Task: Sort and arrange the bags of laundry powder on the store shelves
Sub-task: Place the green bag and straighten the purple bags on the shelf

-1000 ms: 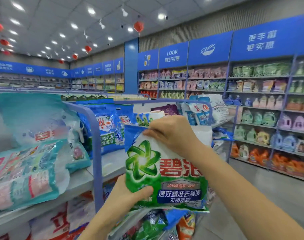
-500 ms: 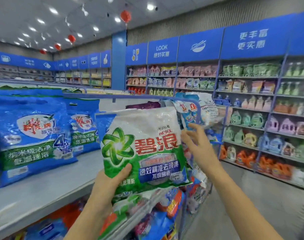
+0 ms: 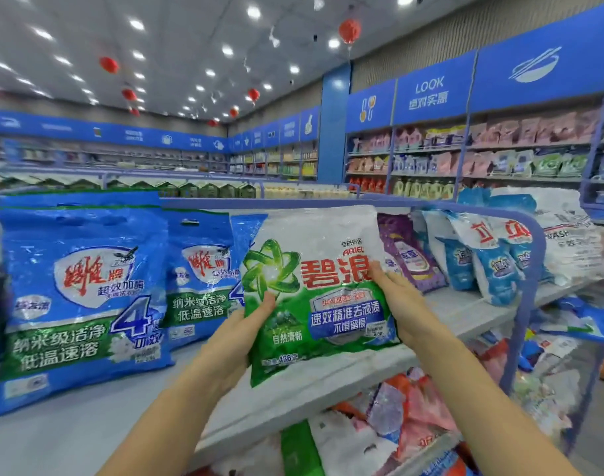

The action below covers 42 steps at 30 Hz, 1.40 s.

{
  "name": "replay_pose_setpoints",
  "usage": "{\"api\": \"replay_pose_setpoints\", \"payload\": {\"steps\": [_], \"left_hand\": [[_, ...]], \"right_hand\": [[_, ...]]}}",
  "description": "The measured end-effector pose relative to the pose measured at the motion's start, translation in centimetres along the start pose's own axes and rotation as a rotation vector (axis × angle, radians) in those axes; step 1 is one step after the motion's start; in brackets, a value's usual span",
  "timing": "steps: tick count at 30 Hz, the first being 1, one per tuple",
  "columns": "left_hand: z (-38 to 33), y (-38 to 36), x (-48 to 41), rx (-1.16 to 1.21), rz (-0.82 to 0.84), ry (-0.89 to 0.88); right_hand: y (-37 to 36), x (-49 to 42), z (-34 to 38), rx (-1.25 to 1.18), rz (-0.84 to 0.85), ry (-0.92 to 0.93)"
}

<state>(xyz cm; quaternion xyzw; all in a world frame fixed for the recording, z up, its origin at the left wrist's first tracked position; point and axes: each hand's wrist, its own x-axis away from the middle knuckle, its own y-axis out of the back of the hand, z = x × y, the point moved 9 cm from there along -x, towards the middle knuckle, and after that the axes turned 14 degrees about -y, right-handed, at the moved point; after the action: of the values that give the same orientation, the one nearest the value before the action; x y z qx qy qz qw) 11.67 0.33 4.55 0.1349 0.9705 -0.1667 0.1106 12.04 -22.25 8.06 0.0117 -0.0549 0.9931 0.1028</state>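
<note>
green-and-white powder bag [image 3: 314,304] held upright between both hands, left hand [image 3: 237,341] pinching its lower left edge, right hand [image 3: 401,304] gripping its right edge, blue bags [image 3: 80,297] standing left of the left fingers.

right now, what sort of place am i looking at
A shop, probably a supermarket laundry aisle: blue powder bags stand on the near shelf, wall shelves run under blue signs, and the left hand and right hand hold a green-and-white bag.
</note>
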Motion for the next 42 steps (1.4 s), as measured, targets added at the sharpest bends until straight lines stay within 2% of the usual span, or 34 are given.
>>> {"api": "replay_pose_setpoints", "payload": {"steps": [8, 13, 19, 27, 33, 36, 39, 42], "left_hand": [[2.5, 1.0, -8.9, -0.161, -0.303, -0.004], [3.2, 0.5, -11.1, -0.268, -0.473, -0.032], [3.8, -0.9, -9.1, -0.417, -0.461, -0.117], [10.0, -3.4, -7.7, -0.136, -0.536, 0.001], [9.8, -3.6, -7.4, -0.077, -0.614, -0.037], [7.9, -2.8, -6.7, -0.152, -0.668, -0.113], [3.6, -0.8, -4.6, -0.282, -0.762, -0.285], [-0.8, 1.0, -0.7, -0.345, -0.818, -0.433]], "right_hand": [[-0.3, -12.1, 0.8, 0.126, 0.132, -0.069], [0.1, -16.1, 1.0, 0.176, 0.188, -0.092], [1.6, -15.5, 0.0, 0.126, 0.316, -0.040], [5.2, -15.2, -5.8, 0.107, 0.288, -0.198], [5.3, -15.3, -6.2, -0.013, 0.285, -0.221], [6.8, -15.8, -3.6, -0.053, 0.185, -0.074], [8.4, -13.9, 0.9, -0.047, 0.039, 0.233], [6.4, -10.4, 3.5, 0.000, 0.136, 0.403]]}}
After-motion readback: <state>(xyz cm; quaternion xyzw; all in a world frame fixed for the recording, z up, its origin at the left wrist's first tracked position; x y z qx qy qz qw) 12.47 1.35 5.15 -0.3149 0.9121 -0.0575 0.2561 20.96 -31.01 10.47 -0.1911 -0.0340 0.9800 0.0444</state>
